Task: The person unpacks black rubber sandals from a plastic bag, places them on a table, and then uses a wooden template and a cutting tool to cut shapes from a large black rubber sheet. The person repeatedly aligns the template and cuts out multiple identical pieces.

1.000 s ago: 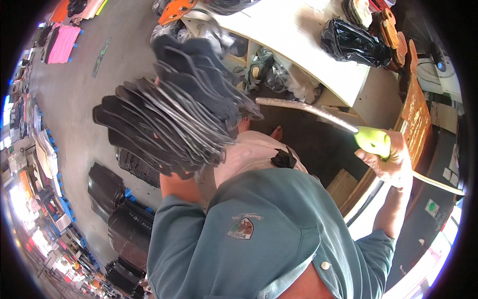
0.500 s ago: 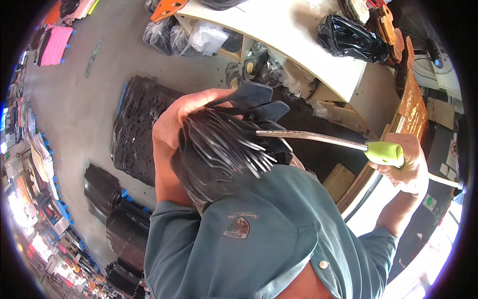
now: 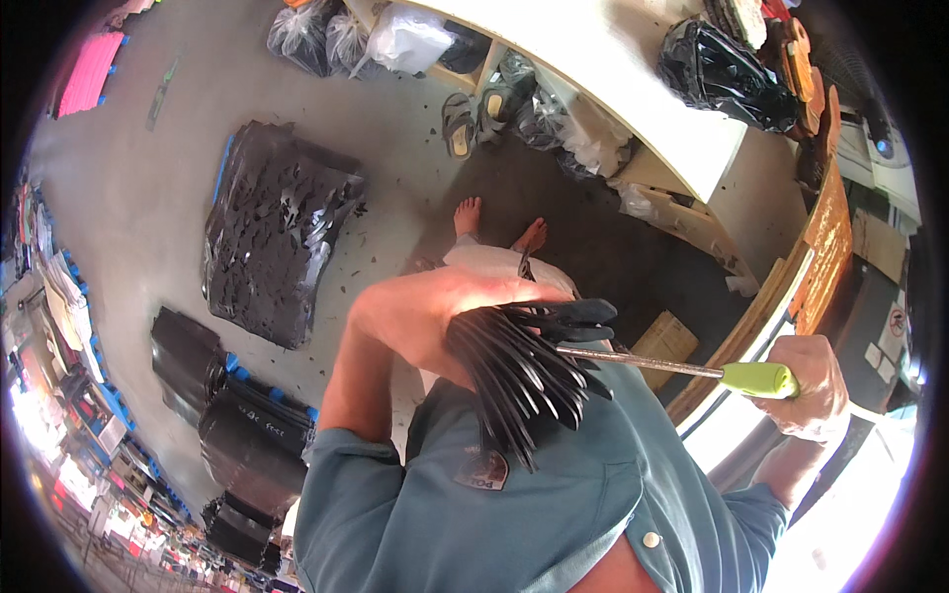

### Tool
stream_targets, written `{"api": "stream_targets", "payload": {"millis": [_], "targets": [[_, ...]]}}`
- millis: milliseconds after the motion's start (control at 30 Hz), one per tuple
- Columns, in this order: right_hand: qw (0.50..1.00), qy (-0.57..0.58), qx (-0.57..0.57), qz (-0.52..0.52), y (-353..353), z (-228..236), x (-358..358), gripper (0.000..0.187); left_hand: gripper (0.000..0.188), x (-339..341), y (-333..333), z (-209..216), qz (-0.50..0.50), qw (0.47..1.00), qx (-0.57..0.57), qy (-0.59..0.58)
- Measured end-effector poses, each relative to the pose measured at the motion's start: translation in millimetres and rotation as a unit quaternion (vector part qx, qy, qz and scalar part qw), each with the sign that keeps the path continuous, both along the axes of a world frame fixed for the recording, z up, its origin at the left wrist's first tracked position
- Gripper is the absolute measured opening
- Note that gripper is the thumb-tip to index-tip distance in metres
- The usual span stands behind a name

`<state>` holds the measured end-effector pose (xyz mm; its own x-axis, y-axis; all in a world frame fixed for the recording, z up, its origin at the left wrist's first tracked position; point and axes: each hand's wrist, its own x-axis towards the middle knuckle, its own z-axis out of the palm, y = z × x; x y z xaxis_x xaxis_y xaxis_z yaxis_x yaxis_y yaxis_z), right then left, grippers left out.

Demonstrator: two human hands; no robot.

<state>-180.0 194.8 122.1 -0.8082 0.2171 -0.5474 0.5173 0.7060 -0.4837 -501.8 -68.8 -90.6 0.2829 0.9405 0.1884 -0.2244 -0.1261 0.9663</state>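
Left hand is gripping a fanned stack of black sole-shaped sheets, fingers mostly hidden behind it; the stack is sitting just in front of the teal shirt, thin edges spreading away from the hand. Clock positions are running from this stack. Left hand is coming in at 10 o'clock.

Right hand is lying at 3 o'clock, fist closing firmly round the lime-green handle of a metal-rod tool. The rod is pointing back at 9 o'clock, its end meeting the stack's right edge; cannot tell whether it is touching or passing behind.

Around: bare feet are standing at 12 o'clock, open sandals lying beyond them. White-topped workbench is stretching from 12 to 1, with a black plastic bag resting on it at 1. Tan board is leaning between 2 and 3. Perforated black sheets are lying on the floor at 10.
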Motion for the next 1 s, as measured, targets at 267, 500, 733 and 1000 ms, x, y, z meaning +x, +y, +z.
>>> {"api": "stream_targets", "payload": {"millis": [267, 500, 733, 1000], "targets": [[0.999, 0.023, -0.003, -0.028, 2.7, -9.9, -14.1, 0.028, 0.083, -7.3, -6.3, -2.2, -0.013, 0.998, -0.001, 0.058], [0.999, 0.018, 0.014, -0.028, 0.0, -8.5, -24.5, 0.024, 0.082, -7.7, -13.1, -10.5, -0.018, 0.998, -0.049, -0.034], [0.999, 0.026, -0.022, -0.013, -0.9, -8.4, -17.2, 0.026, 0.071, -11.7, -13.8, -4.6, 0.014, 1.0, -0.022, 0.009], [0.998, 0.054, -0.041, 0.014, -2.6, -12.2, -12.5, 0.028, 0.071, -17.6, -12.1, -14.9, -0.022, 0.998, 0.02, 0.063]]}}
